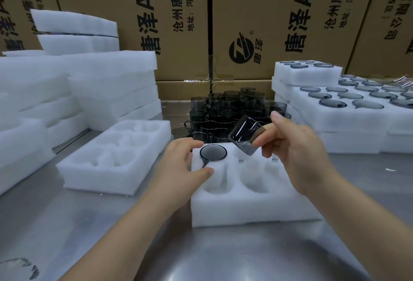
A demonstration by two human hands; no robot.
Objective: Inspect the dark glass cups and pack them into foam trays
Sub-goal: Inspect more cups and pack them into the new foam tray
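A white foam tray (245,209) with several round pockets lies in front of me on the metal table. One dark glass cup (213,152) sits upright in its far-left pocket. My left hand (178,169) rests on the tray's left side, fingers and thumb curved around that seated cup's pocket. My right hand (297,146) holds a second dark glass cup (244,135), tilted, just above the tray's far-right pocket. The other pockets hold nothing. Behind the tray stands a pile of several loose dark glass cups (228,110).
An unfilled foam tray (89,173) lies to the left, with stacks of foam blocks (93,84) behind it. Filled foam trays (348,113) are stacked on the right. Cardboard cartons (245,23) wall off the back. Bare metal tabletop (201,254) lies nearest me.
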